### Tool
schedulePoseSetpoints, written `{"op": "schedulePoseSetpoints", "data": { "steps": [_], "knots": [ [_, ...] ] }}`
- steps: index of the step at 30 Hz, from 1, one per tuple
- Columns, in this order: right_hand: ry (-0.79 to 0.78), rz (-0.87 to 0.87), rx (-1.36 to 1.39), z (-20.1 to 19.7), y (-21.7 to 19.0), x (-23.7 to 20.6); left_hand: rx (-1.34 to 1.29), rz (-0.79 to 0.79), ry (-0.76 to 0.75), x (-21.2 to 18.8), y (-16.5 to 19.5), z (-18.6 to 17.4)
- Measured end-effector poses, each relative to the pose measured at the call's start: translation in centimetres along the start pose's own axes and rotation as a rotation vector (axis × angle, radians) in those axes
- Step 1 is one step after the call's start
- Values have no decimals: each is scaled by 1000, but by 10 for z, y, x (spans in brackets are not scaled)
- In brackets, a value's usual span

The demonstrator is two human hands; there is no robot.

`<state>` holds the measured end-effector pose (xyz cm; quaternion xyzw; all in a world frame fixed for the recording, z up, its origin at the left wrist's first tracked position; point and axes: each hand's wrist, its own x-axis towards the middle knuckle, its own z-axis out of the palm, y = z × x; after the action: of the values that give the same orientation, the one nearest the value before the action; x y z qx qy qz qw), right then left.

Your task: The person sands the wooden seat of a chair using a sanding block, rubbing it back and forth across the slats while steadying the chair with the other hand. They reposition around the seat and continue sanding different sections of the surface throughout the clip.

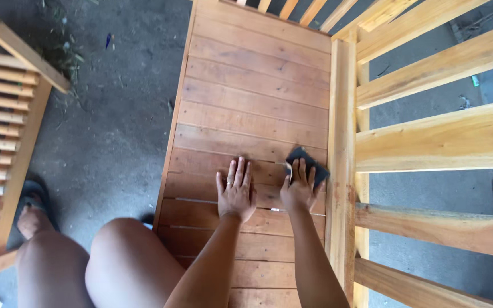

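Rough grey concrete floor (115, 114) left of the grip, strewn with dry debris; slatted wooden frame (1, 142) farther left; pale wooden rails (440, 137) close right, daylit.

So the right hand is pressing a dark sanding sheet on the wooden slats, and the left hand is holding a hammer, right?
Not quite. The head view shows the left hand holding nothing; it lies flat and open on the slats. The right hand does press the dark sheet on the wood.
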<state>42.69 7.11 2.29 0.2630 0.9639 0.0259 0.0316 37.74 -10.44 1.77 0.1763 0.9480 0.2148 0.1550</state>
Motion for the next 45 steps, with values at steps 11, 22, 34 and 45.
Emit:
{"op": "schedulePoseSetpoints", "data": {
  "steps": [11,22,34,45],
  "knots": [
    [24,-211,193,-3,23,-46,-80,36,50,5,0,-4],
    [424,7,1036,6,31,9,-69,103,63,13,14,0],
    [407,-62,592,19,33,10,-173,274,292,24,63,35],
    [396,-82,493,26,31,10,-65,118,-9,34,77,24]
  ]
}}
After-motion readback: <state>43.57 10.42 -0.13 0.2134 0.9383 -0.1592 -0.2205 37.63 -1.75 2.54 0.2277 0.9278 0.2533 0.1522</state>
